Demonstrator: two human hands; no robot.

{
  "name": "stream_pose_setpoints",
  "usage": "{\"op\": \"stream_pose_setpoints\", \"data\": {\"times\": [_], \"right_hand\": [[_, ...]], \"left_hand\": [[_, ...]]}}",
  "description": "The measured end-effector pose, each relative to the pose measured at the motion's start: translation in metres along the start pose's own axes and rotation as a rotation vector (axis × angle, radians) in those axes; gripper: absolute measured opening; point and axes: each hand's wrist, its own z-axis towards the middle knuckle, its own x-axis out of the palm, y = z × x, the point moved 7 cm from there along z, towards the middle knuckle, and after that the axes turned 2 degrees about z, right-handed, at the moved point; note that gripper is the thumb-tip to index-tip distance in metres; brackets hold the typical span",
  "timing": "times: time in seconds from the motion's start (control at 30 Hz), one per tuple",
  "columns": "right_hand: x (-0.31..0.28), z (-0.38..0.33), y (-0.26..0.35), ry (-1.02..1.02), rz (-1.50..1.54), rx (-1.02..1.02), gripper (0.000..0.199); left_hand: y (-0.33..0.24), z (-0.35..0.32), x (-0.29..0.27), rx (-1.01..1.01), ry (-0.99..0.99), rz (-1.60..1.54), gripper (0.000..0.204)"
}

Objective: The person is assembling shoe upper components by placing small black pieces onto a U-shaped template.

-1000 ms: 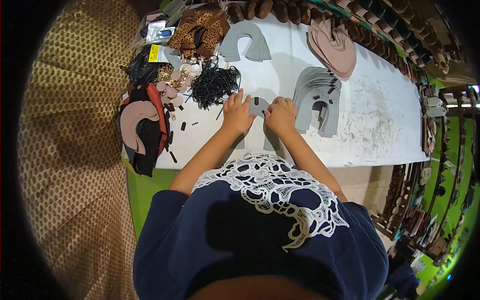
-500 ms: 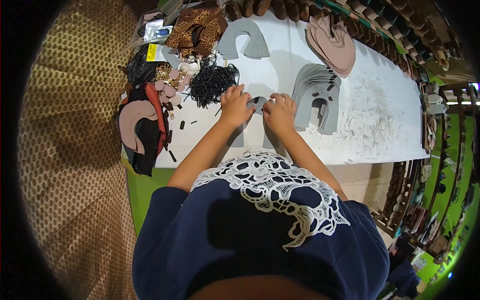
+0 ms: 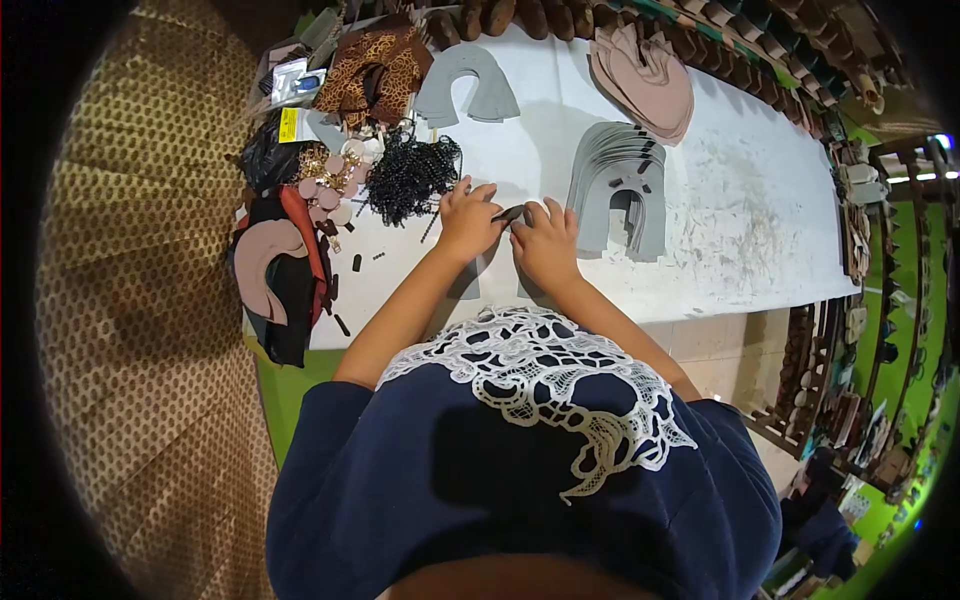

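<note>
My left hand (image 3: 468,226) and my right hand (image 3: 546,244) meet close together over the near part of the white table. Both are closed, fingertips pinching the curved top of a grey U-shaped shoe upper piece (image 3: 468,284). A short dark strip (image 3: 511,214) shows between the fingertips at that curve; how it is attached is hidden. The two legs of the piece run toward me under my forearms. Just right of my right hand lies a fanned stack of grey U-shaped pieces (image 3: 597,165), with several small dark tabs on it.
Left of my hands sit a heap of black beaded strands (image 3: 412,180), pink discs (image 3: 328,198) and a pink curved piece (image 3: 258,270). Farther back are leopard-print fabric (image 3: 375,80), more grey pieces (image 3: 468,60) and a pink stack (image 3: 645,90). Shoes (image 3: 470,22) line the far edge.
The fingers of my right hand have come closer to the left ones. The curve of the grey piece, flat with its dark tab showing before, is now mostly covered by fingers. The view shifted slightly.
</note>
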Motion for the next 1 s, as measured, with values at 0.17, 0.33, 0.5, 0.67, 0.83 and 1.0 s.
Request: {"op": "stream_pose_setpoints", "data": {"times": [0.17, 0.33, 0.5, 0.67, 0.83, 1.0], "right_hand": [[0.002, -0.004, 0.0, -0.02, -0.041, 0.004, 0.018], [0.005, -0.012, 0.0, 0.041, -0.003, 0.041, 0.023], [0.001, -0.024, 0.0, 0.049, -0.014, 0.062, 0.031], [-0.006, -0.033, 0.001, 0.104, -0.043, 0.077, 0.034], [-0.008, -0.041, -0.003, 0.123, 0.007, 0.105, 0.034], [0.001, -0.052, -0.008, 0.026, -0.009, 0.072, 0.032]], "left_hand": [[0.002, 0.006, 0.007, -0.071, 0.036, -0.054, 0.023], [0.006, 0.004, 0.012, -0.131, 0.068, -0.13, 0.029], [-0.003, -0.006, 0.011, -0.141, 0.052, -0.069, 0.028], [-0.01, -0.013, 0.009, -0.141, 0.037, -0.067, 0.024], [-0.014, -0.018, 0.009, -0.102, 0.027, -0.051, 0.026], [-0.025, -0.017, 0.005, -0.045, 0.098, 0.01, 0.031]]}}
